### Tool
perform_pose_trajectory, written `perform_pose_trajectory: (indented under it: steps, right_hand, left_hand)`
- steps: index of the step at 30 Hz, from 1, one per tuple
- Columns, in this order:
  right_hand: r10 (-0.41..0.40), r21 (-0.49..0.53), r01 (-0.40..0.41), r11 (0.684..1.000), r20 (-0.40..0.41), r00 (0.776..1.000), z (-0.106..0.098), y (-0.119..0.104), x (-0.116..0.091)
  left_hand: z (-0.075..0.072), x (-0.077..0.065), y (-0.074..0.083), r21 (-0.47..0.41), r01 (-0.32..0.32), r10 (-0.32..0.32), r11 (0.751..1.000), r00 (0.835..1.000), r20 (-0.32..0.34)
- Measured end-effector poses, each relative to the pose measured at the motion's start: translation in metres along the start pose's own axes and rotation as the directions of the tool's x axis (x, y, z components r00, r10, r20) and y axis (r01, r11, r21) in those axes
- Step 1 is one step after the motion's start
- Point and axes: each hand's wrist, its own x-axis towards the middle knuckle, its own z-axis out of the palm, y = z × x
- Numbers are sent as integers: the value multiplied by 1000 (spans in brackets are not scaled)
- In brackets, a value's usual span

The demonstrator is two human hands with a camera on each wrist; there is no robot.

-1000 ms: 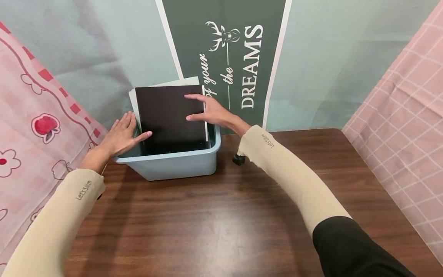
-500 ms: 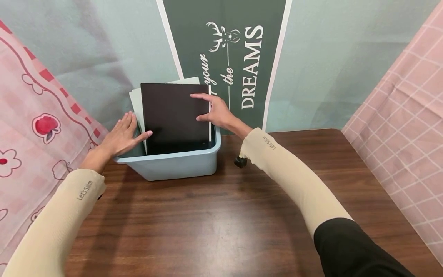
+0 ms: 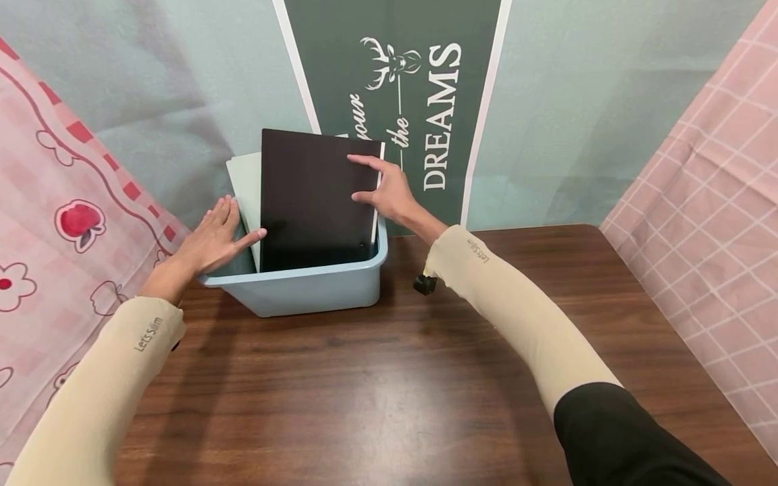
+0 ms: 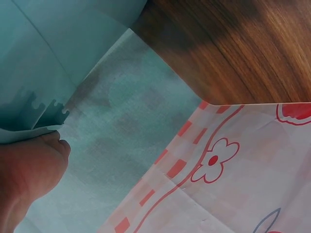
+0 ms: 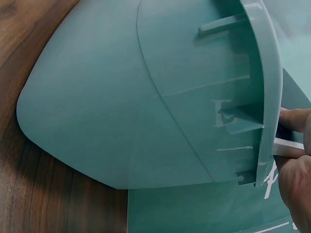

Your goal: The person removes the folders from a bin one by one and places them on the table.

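In the head view a black-covered book (image 3: 319, 196) with a white page edge stands tilted in a light blue plastic bin (image 3: 316, 290). My right hand (image 3: 389, 189) pinches the book by its right edge, thumb on the near cover. In the right wrist view the right hand (image 5: 294, 165) has the white page edge (image 5: 287, 147) between thumb and fingers, just beyond the bin's rim (image 5: 269, 73). My left hand (image 3: 213, 236) rests on the bin's left rim, fingers straight and thumb out over the inside. The left wrist view shows the left hand (image 4: 36, 167) at the rim.
Pale green flat sheets or covers (image 3: 246, 189) lean behind the book inside the bin. The bin stands at the back left of a brown wooden table (image 3: 389, 378), near a patterned pink cloth (image 3: 79, 229) and a printed grey-green backdrop (image 3: 401, 67). Pink checked cloth (image 3: 705, 196) borders the right.
My right hand has drawn the book rightward and slightly up, tilting it and baring more of the pale green covers behind its left edge. The left hand and bin stay put.
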Motion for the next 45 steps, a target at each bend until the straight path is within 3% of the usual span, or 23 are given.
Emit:
perform_pose_trajectory:
  steps: [6,13,22,34,45]
  right_hand:
    - [23,22,-22,1000,-56,998,-6,-4,-3]
    - [-31,77,40,996,-122,992,-16,-11,-2]
    - [-24,181,63,981,-211,977,-26,-12,-1]
    - [74,362,37,932,-288,955,-43,-24,-9]
    - [97,477,90,874,-352,931,-71,-31,-15]
  left_hand:
    - [2,0,0,-31,10,-10,999,1000,12]
    - [1,1,-2,-40,17,-16,999,1000,21]
    - [1,2,-2,-49,14,-12,999,999,34]
    - [1,3,-1,-44,21,-20,999,999,30]
    - [0,2,1,-53,31,-29,998,999,36]
